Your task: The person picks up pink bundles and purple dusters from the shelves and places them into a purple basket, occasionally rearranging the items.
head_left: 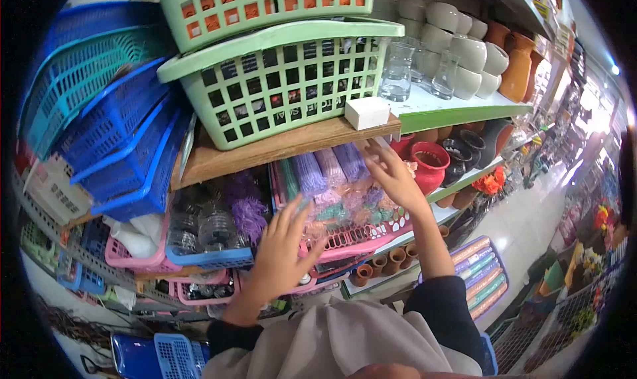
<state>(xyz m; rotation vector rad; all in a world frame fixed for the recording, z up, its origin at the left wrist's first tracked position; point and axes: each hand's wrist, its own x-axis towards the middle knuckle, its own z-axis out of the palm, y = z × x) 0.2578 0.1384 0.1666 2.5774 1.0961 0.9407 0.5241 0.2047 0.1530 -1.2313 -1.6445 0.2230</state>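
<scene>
A pink basket [361, 246] on the shelf holds plastic-wrapped bundles [332, 170] in purple, pink, green and peach. My left hand [285, 246] is at the basket's front left corner, fingers spread, with nothing in it. Over the basket's right side reaches my right hand [391, 173], its fingers apart near the purple bundles, just below the wooden shelf edge. Whether its fingertips touch a wrapper cannot be made out. A white box [367, 113] sits on the shelf above that hand.
Green baskets [285, 80] are stacked on the upper shelf, blue baskets [133, 153] at the left. Glass vases [397, 70], white pots [468, 54] and a red pot [430, 167] stand on the right. Small clay pots [379, 265] sit lower down.
</scene>
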